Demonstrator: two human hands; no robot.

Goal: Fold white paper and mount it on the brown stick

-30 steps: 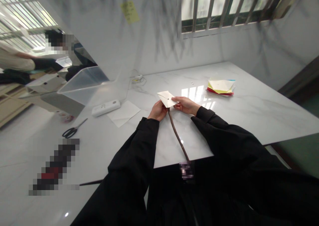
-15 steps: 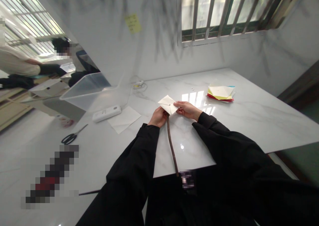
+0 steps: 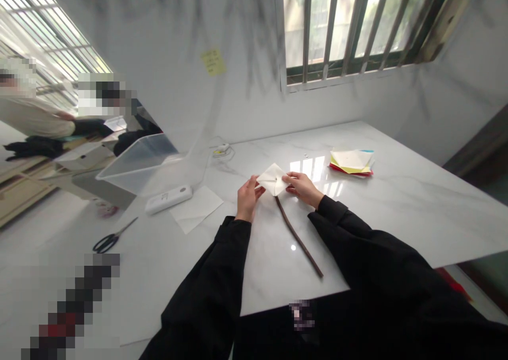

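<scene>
A white paper pinwheel, its folds meeting at a small dark dot in the middle, is held up over the table between my two hands. From under it a thin brown stick slants down to the right toward the table's near edge. My left hand is at the paper's left corner, fingers bent around that edge. On the other side, my right hand pinches the right corner between thumb and fingers. How the stick joins the paper is hidden.
Left of my hands lie a white paper sheet, a white elongated device and black-handled scissors. A clear plastic bin stands behind them. Coloured papers are stacked at right. Two people sit at far left.
My left hand has moved from under the pinwheel, by the stick's top, out to its left corner. The stick's lower end has swung to the right. The right hand keeps its pinch.
</scene>
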